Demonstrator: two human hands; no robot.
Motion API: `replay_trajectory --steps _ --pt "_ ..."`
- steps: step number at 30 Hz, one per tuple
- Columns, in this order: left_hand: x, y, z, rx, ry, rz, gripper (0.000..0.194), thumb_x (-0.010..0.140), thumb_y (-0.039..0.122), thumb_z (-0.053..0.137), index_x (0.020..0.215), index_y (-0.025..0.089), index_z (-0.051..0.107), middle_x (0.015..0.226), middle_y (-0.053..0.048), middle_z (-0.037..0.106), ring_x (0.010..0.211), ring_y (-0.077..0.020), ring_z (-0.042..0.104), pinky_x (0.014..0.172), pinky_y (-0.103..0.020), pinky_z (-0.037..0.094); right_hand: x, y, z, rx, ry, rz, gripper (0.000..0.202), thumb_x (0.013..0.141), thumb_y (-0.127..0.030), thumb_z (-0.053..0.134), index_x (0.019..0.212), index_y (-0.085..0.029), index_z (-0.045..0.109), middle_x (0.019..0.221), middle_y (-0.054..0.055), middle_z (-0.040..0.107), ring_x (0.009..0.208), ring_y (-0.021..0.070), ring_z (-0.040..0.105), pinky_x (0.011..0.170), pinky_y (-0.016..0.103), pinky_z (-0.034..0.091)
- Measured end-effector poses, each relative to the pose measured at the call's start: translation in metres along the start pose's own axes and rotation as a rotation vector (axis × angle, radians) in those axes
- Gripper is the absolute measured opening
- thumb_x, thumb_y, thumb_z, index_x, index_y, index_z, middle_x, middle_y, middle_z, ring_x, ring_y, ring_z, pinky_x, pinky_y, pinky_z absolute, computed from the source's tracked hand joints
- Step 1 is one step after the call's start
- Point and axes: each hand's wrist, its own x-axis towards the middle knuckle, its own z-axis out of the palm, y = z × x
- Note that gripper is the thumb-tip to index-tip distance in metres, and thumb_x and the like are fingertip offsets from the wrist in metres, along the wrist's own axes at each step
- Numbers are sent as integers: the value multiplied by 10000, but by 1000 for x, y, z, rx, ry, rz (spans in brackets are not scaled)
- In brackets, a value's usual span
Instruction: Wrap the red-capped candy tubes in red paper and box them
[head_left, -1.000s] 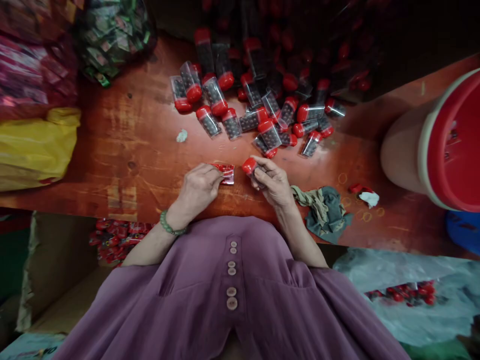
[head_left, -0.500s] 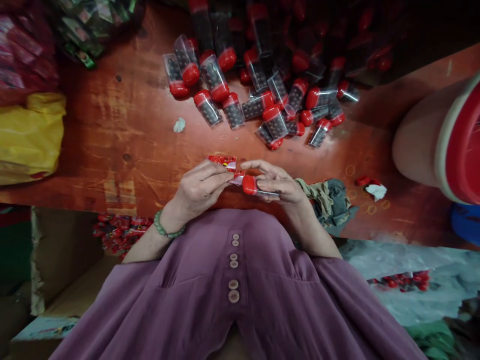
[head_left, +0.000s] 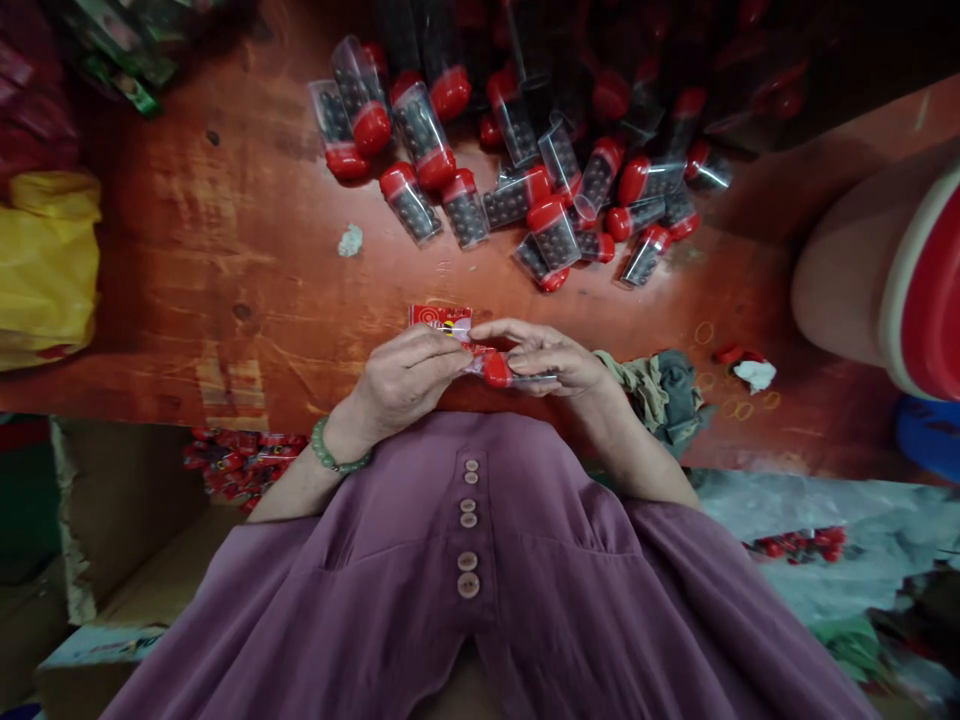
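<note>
My left hand [head_left: 409, 380], with a green bead bracelet at the wrist, pinches a red and pink printed wrapper [head_left: 441, 318] whose upper part sticks out above the fingers. Facing it, my right hand [head_left: 559, 362] is closed around a small clear tube with a red cap [head_left: 496, 369], the cap pointing left against the wrapper's lower edge. Both hands are close together over the table's near edge. Beyond them lies a pile of clear tubes with red caps [head_left: 553, 232], filled with dark beads. Fingers hide part of the wrapper and the held tube.
A grey-green cloth [head_left: 664, 400] lies right of my right hand. Further right stand a white bucket with a red lid [head_left: 847, 270] and a blue object [head_left: 930, 438]. At left are a yellow bag [head_left: 49, 270] and, below the table, a cardboard box [head_left: 127, 520] by red packets [head_left: 244, 465].
The red cap has come closer to my left fingers and the wrapper. My right index finger has come nearer to the left hand. The view has shifted slightly.
</note>
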Motion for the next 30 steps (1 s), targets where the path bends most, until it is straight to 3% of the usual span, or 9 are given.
replay_trajectory --steps 9,14,20,24,26,28,30 --pt "-6 -1 8 -16 21 21 160 886 154 641 1034 187 691 930 -68 753 863 -151 694 777 -285 572 6 3 -3 41 21 59 378 802 -231 680 1149 -136 562 574 -79 573 339 10 290 300 112 165" --pt "-7 -2 9 19 -73 25 189 894 175 634 1066 222 698 971 -48 768 912 -161 700 840 -318 564 7 2 1 72 44 102 320 800 -249 684 1080 -151 563 578 -85 558 329 5 280 293 108 156" --pt "-5 -3 13 35 -25 99 228 862 137 669 1055 251 709 1042 -26 778 945 -166 707 863 -341 536 8 7 11 79 119 69 259 802 -242 649 1036 -171 565 517 -116 471 322 11 227 291 107 140" --pt "-2 -6 8 -56 -136 -28 162 870 216 677 1004 287 737 1019 -7 779 953 -187 706 903 -392 530 5 8 23 -51 220 -25 323 820 -283 671 1116 -192 579 503 -121 465 330 25 256 304 126 167" --pt "-2 -6 4 -100 -133 -145 176 836 307 728 1012 309 740 1049 -7 770 1034 -226 688 983 -446 497 4 9 30 -126 273 -101 290 824 -310 690 1074 -196 597 532 -111 487 357 25 302 337 132 221" --pt "-4 -1 0 -144 -10 -301 353 742 419 810 1070 321 724 1164 -23 734 1215 -290 608 1090 -506 414 3 10 36 -212 344 -204 277 830 -331 701 1054 -198 608 642 -77 569 449 33 422 422 141 329" --pt "-6 8 -1 -242 213 -490 602 641 496 863 1180 306 676 1307 -55 660 1353 -330 492 1150 -515 352 4 11 41 -342 422 -330 292 850 -336 691 1101 -208 614 794 -41 637 592 54 528 547 166 416"
